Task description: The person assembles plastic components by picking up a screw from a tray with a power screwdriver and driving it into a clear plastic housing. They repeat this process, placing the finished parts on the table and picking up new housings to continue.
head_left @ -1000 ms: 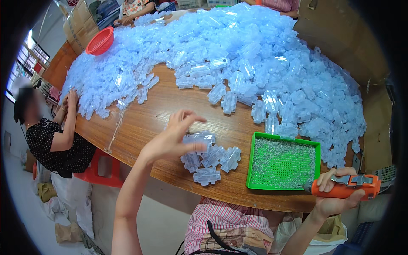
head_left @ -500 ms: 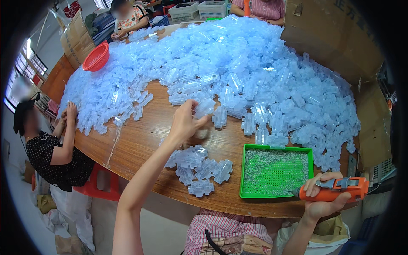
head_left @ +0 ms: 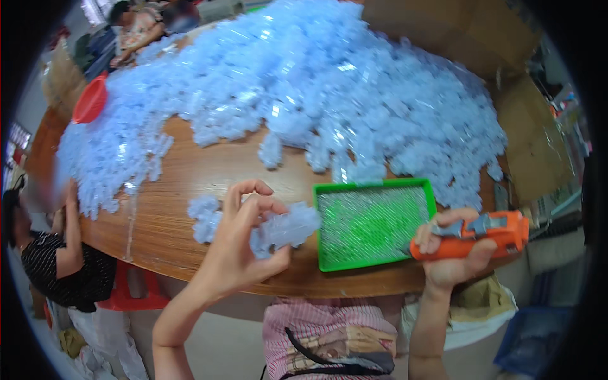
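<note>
My left hand is curled, thumb and fingers around a clear bluish plastic part just left of the green tray. More of these parts lie on the wood beside and behind that hand, which partly hides them. In my right hand is an orange power screwdriver with a grey lever along its top. Its dark tip points left, over the near right corner of the green tray. Many small silvery metal pieces, too fine to make out singly, cover the tray's floor.
A large heap of clear plastic parts spreads across the far side of the wooden table. At far left a red basket rests on the heap. Cardboard walls the right side. Co-workers sit at left and far left.
My left hand has come back from the heap's edge toward me with a plastic part, reaching the small group of parts. The whole view has shifted; the right hand keeps the screwdriver by the tray.
</note>
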A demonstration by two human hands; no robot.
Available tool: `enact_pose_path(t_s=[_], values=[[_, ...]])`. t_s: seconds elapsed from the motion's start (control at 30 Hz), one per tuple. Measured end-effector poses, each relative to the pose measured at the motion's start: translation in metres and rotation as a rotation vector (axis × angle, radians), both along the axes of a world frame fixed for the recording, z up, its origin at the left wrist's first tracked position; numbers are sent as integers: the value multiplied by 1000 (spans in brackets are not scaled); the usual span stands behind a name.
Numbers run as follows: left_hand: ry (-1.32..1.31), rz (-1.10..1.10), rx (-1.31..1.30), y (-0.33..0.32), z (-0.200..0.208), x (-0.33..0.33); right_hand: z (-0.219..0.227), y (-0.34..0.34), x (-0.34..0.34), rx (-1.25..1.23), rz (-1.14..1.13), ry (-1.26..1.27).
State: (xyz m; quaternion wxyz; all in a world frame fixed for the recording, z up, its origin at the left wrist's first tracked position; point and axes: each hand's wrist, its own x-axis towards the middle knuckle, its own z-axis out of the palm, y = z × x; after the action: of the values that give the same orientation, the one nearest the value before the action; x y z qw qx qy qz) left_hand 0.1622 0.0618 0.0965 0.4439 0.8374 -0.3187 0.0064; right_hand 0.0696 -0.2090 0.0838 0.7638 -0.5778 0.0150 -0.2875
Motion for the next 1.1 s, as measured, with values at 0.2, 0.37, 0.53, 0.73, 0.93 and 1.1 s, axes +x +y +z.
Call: enact_pose_path(t_s=[0.2, 0.37, 0.53, 0.73, 0.93, 1.1], values=[[50, -309, 408, -14, 18, -28, -15, 0, 13, -56, -68, 29], [-246, -449, 477, -46, -16, -32, -30, 8, 22, -45, 15, 28], [-140, -414, 250, -63, -56, -39, -41, 12, 21, 77, 154, -15], [-56, -272, -83, -64, -86, -62, -48, 13, 27, 99, 200, -35], [-142, -191, -195, -77, -99, -67, -50, 16, 28, 172, 198, -58], [-159, -236, -164, -76, -98, -60, -51, 15, 31, 110, 220, -22]])
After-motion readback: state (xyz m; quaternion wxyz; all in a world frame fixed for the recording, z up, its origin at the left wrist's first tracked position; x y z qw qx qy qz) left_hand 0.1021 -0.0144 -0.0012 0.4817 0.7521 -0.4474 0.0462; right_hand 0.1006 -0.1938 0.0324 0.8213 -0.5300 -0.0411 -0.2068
